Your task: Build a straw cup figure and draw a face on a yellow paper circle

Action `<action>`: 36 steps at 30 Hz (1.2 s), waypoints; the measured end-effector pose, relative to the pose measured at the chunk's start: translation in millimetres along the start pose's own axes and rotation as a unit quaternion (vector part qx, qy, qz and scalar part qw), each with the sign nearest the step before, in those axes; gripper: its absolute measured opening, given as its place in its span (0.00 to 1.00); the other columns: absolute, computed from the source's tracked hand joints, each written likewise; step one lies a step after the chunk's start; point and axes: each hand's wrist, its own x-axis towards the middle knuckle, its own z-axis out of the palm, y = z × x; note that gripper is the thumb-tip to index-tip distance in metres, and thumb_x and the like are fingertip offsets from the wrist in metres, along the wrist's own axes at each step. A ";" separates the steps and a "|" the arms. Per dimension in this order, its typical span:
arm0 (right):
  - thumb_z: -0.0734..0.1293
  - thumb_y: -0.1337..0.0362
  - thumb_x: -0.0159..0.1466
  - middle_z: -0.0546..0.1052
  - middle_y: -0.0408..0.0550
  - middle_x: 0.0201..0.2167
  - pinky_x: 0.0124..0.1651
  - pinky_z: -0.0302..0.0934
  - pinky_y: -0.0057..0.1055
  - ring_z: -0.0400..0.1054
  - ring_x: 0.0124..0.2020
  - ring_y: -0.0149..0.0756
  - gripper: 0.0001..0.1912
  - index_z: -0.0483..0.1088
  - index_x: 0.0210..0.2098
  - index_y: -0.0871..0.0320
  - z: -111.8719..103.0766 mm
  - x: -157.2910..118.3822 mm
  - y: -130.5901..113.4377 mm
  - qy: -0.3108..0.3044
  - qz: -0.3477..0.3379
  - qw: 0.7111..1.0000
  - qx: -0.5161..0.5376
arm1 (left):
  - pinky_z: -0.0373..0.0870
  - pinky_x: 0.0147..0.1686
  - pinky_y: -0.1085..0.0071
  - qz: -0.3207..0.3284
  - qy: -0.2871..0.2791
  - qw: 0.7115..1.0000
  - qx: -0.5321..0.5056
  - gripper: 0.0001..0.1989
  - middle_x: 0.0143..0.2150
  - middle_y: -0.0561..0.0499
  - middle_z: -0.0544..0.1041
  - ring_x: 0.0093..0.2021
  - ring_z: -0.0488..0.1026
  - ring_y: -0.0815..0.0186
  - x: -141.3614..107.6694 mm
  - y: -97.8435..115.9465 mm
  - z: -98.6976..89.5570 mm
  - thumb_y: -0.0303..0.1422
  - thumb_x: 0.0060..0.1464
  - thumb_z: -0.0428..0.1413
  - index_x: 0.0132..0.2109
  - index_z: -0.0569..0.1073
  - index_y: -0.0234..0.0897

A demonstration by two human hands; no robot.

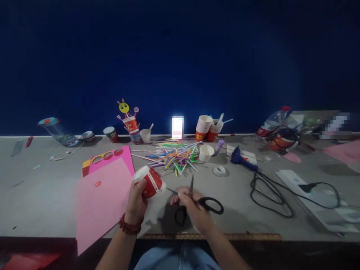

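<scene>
Above bench [230, 187], red paper cup [152, 183] tilted within left hand's [137, 197] grasp; right hand [192, 204] grasping opened scissors [191, 193] just beside.

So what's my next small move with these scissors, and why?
I'd probably shift your right hand back so its fingers sit in the loops of the black-handled metal scissors. That hand seems to grip near the pivot, both loops look free of fingers, and the blades are spread, one tip close to the tilted red-and-white paper cup in your left hand.
</scene>
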 end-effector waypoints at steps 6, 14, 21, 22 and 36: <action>0.64 0.45 0.65 0.80 0.52 0.45 0.53 0.65 0.39 0.72 0.48 0.48 0.22 0.76 0.27 0.55 20.5 -2.1 21.2 0.108 0.088 0.973 0.184 | 0.78 0.44 0.64 -0.098 0.072 0.982 -0.147 0.27 0.45 0.48 0.82 0.44 0.80 0.58 -1.5 -15.6 3.6 0.51 0.51 0.63 0.52 0.76 0.40; 0.62 0.53 0.70 0.74 0.49 0.51 0.60 0.62 0.40 0.67 0.54 0.45 0.17 0.81 0.41 0.49 1.0 0.7 17.3 0.071 -0.047 0.995 -0.043 | 0.78 0.38 0.67 -0.219 0.042 0.966 -0.133 0.21 0.39 0.47 0.82 0.36 0.80 0.62 1.0 -21.0 8.9 0.49 0.57 0.60 0.46 0.78 0.35; 0.62 0.53 0.69 0.81 0.49 0.40 0.51 0.67 0.41 0.74 0.44 0.44 0.16 0.82 0.40 0.48 -2.0 8.6 20.6 0.163 -0.031 0.984 -0.071 | 0.69 0.57 0.58 -0.004 0.039 0.985 0.167 0.24 0.59 0.44 0.74 0.58 0.72 0.54 -2.6 -25.4 3.0 0.49 0.61 0.55 0.58 0.72 0.42; 0.63 0.53 0.68 0.82 0.49 0.41 0.54 0.66 0.42 0.74 0.46 0.46 0.16 0.82 0.39 0.48 -1.9 9.3 22.3 0.180 -0.025 0.980 -0.075 | 0.63 0.62 0.55 0.067 0.009 0.973 0.223 0.24 0.61 0.44 0.72 0.63 0.68 0.53 -3.3 -25.3 -0.3 0.50 0.61 0.55 0.58 0.73 0.43; 0.63 0.49 0.68 0.81 0.49 0.42 0.44 0.72 0.36 0.75 0.40 0.41 0.18 0.82 0.42 0.52 -3.9 8.3 13.9 0.165 0.011 0.984 0.060 | 0.67 0.59 0.57 -0.036 -0.101 0.980 0.170 0.36 0.59 0.42 0.74 0.59 0.71 0.51 -7.3 -30.1 -5.0 0.37 0.48 0.67 0.63 0.65 0.42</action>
